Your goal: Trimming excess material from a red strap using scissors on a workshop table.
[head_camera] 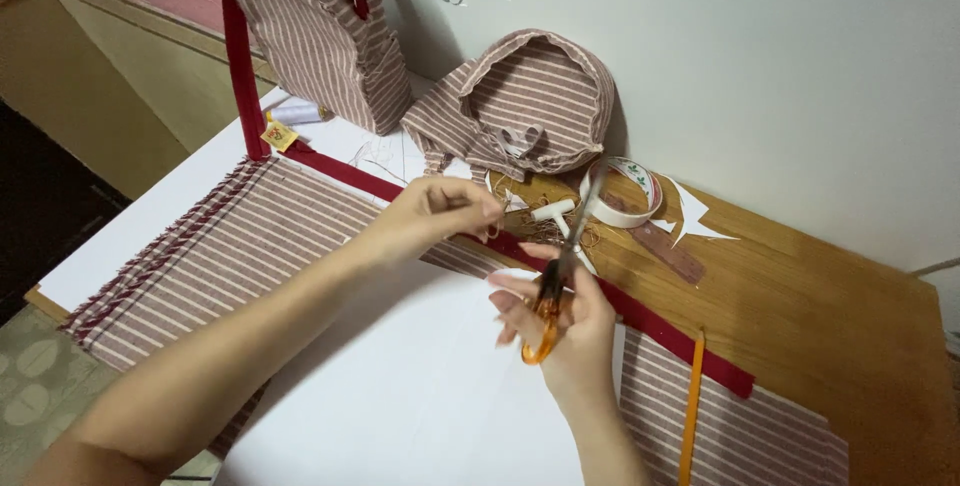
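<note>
Scissors (560, 281) in right hand (560, 331)

Soft, even indoor light falls from above and slightly in front, bright enough to show fabric stripes clearly. The pale grey wall (760, 66) carries a dim shadow beside the striped fabric pouch (535, 101). The white paper sheet (420, 386) is nearly washed out. The left edge falls dark. Focus is mostly sharp, with slight motion blur on the orange-handled scissors (555, 281).

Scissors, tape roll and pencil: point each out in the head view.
Scissors (556, 281): head view, on the pivot above the orange handles.
Tape roll (612, 214): head view, on its white outer band.
Pencil (692, 406): head view, mid-shaft, over the striped cloth.
</note>
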